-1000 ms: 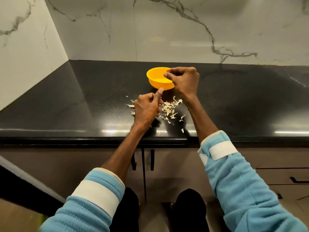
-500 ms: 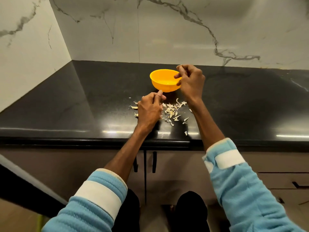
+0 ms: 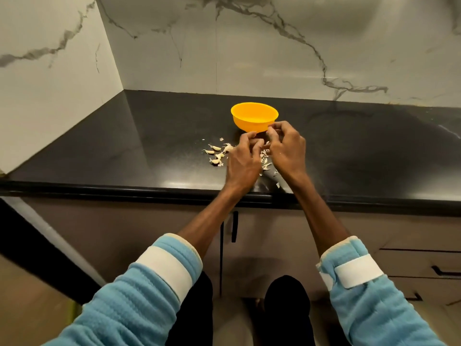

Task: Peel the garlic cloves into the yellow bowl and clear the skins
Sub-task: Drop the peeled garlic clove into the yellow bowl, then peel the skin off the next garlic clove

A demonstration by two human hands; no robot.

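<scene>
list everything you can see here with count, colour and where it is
yellow bowl: one, yellow, on the counter just beyond the hands
garlic cloves: a few, whitish, on the counter left of the left hand
garlic skins: many scraps, pale, scattered under and between the hands
counter: one, glossy black, along the wall
wall: white marble, grey veins, behind and at left
cabinets: brown-grey, black handles, below the counter
sleeves: two, light blue with white bands, bottom of view
left hand: one, fingers curled, over the skins
right hand: one, fingers curled, meeting the left hand before the bowl; what they hold is hidden
</scene>
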